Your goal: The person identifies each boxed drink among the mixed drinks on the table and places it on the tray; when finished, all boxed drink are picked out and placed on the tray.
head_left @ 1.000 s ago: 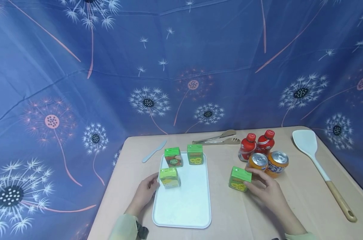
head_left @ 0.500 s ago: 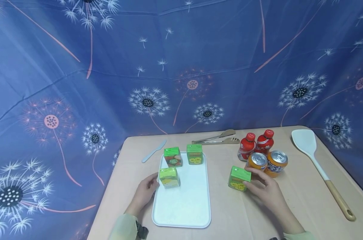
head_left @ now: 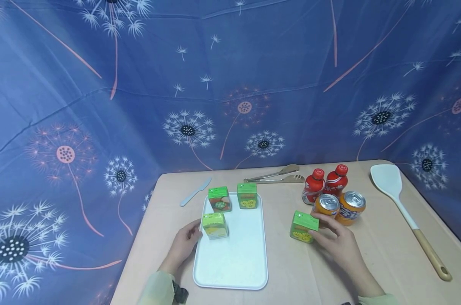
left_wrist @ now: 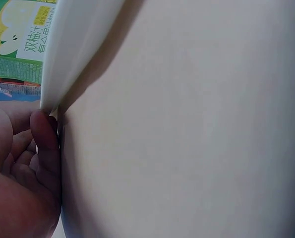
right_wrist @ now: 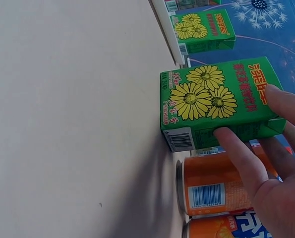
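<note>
My right hand (head_left: 339,241) grips a green drink carton (head_left: 304,228) printed with yellow flowers, upright right of the tray. In the right wrist view, the fingertips (right_wrist: 226,135) lie on the carton's side and near its top. My left hand (head_left: 184,244) pinches the left rim of the white tray (head_left: 234,264); thumb and fingers meet at that rim in the left wrist view. Three cartons stand on the tray: a flower-print one (head_left: 247,196) at the back right, a red-and-green one (head_left: 220,200) at the back left, and a light-green one (head_left: 215,226) near the left hand.
Two orange cans (head_left: 351,207) stand just behind the right hand, with two red bottles (head_left: 314,186) beyond. Metal tongs (head_left: 276,176) lie behind the tray, a light-blue knife (head_left: 195,192) at the back left. A white spatula (head_left: 400,203) with a wooden handle lies far right.
</note>
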### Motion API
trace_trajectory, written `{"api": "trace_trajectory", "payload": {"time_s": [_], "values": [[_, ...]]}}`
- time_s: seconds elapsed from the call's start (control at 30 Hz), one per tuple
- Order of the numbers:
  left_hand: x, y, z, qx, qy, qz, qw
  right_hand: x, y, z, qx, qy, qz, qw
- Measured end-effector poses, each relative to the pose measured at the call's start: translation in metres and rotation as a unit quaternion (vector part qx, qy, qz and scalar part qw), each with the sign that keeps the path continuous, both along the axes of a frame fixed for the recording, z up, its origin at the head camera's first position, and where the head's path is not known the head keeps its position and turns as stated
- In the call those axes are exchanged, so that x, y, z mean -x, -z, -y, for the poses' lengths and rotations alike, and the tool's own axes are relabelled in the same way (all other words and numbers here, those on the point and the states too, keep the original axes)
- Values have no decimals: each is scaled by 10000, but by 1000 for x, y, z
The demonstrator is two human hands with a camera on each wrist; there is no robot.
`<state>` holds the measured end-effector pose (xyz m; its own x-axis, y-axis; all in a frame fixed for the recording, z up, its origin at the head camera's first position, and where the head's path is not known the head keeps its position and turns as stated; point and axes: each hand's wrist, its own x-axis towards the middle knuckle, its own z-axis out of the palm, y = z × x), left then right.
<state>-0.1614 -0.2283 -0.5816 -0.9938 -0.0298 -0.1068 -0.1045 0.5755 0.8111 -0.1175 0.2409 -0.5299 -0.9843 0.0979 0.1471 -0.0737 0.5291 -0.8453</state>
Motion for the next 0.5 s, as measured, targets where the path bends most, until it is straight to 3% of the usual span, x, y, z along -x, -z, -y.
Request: {"api": "trace_trajectory", "payload": {"time_s": [0.5], "values": [[-1, -1, 1, 19, 14, 45, 10000, -1, 2, 3, -35, 151, -279, 9995]]}}
